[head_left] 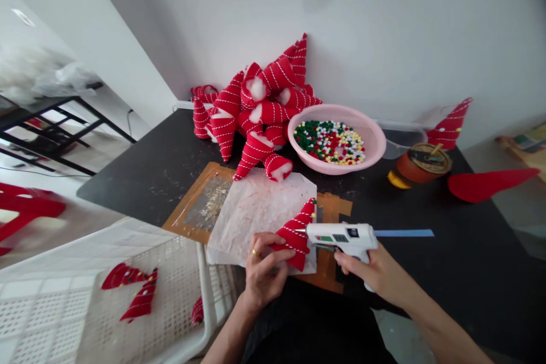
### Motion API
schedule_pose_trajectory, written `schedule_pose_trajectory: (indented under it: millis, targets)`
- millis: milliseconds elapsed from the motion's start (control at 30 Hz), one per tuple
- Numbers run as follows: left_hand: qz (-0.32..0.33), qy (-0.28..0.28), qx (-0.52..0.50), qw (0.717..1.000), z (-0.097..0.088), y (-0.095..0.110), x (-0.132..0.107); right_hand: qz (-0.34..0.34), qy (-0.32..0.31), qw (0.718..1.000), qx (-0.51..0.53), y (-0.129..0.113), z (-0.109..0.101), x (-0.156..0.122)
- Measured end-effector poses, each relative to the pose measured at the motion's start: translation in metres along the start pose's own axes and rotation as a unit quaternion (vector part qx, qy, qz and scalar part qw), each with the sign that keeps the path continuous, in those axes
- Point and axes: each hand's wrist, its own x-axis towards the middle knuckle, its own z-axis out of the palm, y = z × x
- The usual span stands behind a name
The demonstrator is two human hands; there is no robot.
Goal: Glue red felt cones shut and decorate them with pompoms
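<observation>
My left hand [267,267] grips the wide end of a red cone-shaped felt hat [298,233] with white stitched stripes and small pom-poms at its tip. In my right hand [371,270] is a white hot glue gun [341,237], a pale blue glue stick [405,233] jutting from its back. The gun's nozzle meets or nearly meets the hat's striped side; I cannot tell whether it touches. Under the hat lies a sheet of white paper [256,210] with reddish smears. A pink basket [375,148] holds green, white, red and yellow pom-poms [328,142].
Stuffed red striped cones [264,108] are heaped against the wall. At right stand a brown tape roll [409,168] and a decorated cone [447,125], with a red felt piece [490,183] nearby. A white crate [170,273] at lower left contains decorated cones [143,298].
</observation>
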Motion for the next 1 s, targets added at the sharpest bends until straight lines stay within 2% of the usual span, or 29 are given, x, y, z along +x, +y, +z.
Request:
schedule_pose_trajectory:
  millis: [133,267,333,400,533,767,1000]
  targets:
    - [-0.001,-0.001,-0.005,1.000,0.000,0.000,-0.001,0.021,-0.016,0.999,0.023,0.000,-0.001,0.000]
    - [-0.001,0.000,-0.002,1.000,-0.001,0.000,-0.001,0.059,-0.073,0.987,0.128,-0.002,-0.008,0.001]
    - [-0.003,0.000,0.002,1.000,-0.001,0.000,-0.001,0.067,-0.065,0.979,0.184,-0.002,-0.013,0.002]
    - [-0.006,-0.001,0.005,1.000,-0.003,0.000,0.000,0.066,-0.024,0.976,0.206,-0.002,-0.017,0.002]
    - [-0.015,0.000,-0.001,1.000,-0.004,0.001,0.002,0.076,0.036,0.981,0.175,0.001,-0.016,0.001]
    - [-0.012,0.000,-0.003,1.000,-0.003,-0.001,0.003,0.040,0.019,0.993,0.114,0.012,-0.002,0.002]
    - [-0.015,-0.009,-0.009,1.000,-0.004,-0.002,0.000,0.036,0.014,0.996,0.076,0.018,0.001,0.006]
